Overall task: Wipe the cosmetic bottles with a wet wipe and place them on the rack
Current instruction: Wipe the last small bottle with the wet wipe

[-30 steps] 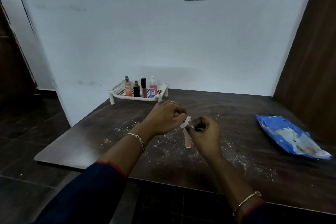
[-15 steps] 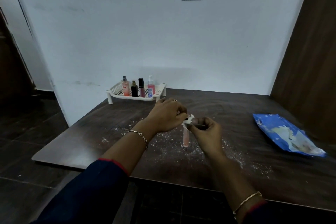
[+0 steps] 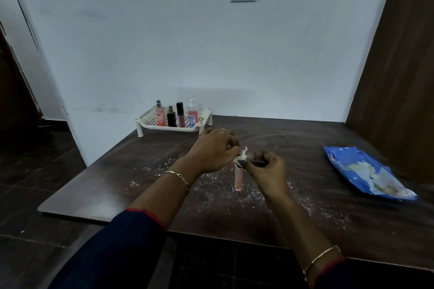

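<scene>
A slim pink cosmetic tube [image 3: 238, 178] stands upright on the dark table [image 3: 305, 195], its base on the surface. My left hand [image 3: 211, 150] pinches a small white wet wipe [image 3: 242, 158] against the tube's dark cap. My right hand [image 3: 265, 166] grips the cap end from the right, fingers curled round it. At the back left a white perforated rack [image 3: 150, 122] carries several bottles: a peach spray [image 3: 159, 114], a black one [image 3: 171, 117], a dark lip gloss [image 3: 180, 115] and a pink pump bottle [image 3: 192, 114].
A blue wet-wipe packet [image 3: 366, 173] lies on the table's right side. White crumbs are scattered round the tube. A white wall stands behind the rack, a brown wooden panel [image 3: 399, 77] rises on the right, and the table's front edge runs below my forearms.
The tube went from tilted in the air to standing upright on the table. Both hands stayed at its cap with the wipe.
</scene>
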A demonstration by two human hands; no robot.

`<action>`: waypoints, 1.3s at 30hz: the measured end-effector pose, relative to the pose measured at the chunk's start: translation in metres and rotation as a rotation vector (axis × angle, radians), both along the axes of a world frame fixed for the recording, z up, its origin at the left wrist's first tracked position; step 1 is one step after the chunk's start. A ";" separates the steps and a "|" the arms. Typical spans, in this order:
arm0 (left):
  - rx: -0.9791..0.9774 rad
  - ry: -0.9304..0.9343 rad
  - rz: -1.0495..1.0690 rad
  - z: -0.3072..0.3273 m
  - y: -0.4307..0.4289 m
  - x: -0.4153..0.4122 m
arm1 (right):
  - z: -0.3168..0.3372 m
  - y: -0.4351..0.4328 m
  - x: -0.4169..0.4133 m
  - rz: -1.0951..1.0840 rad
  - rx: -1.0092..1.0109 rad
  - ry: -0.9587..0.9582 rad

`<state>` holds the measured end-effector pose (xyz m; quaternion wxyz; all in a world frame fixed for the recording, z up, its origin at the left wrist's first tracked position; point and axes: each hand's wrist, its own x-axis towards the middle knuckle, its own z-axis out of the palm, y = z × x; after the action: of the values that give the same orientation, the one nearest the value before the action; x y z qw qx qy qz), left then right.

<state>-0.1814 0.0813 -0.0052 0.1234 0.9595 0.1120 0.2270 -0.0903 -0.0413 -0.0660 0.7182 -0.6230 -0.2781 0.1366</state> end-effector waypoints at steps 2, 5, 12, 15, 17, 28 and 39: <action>-0.001 -0.009 -0.016 0.001 0.000 -0.001 | -0.010 -0.002 -0.002 0.010 -0.036 0.017; 0.001 -0.011 -0.015 0.001 0.000 0.000 | -0.016 -0.002 -0.001 0.004 -0.049 0.061; -0.009 -0.023 -0.012 0.000 -0.001 -0.001 | -0.005 -0.003 0.000 0.022 0.024 0.036; 0.025 -0.027 -0.009 0.000 0.002 0.000 | -0.004 -0.004 0.004 0.065 0.000 0.038; 0.057 -0.009 -0.004 0.001 0.005 0.001 | -0.003 -0.005 0.007 0.074 -0.030 0.010; -0.141 -0.014 0.034 0.003 0.009 -0.002 | -0.006 -0.015 -0.011 0.193 -0.039 -0.005; 0.061 -0.114 0.137 -0.004 0.009 -0.003 | 0.006 0.003 0.002 0.014 0.017 -0.100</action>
<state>-0.1840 0.0903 -0.0092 0.0843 0.9386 0.1630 0.2923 -0.0883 -0.0383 -0.0601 0.7075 -0.6211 -0.3193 0.1082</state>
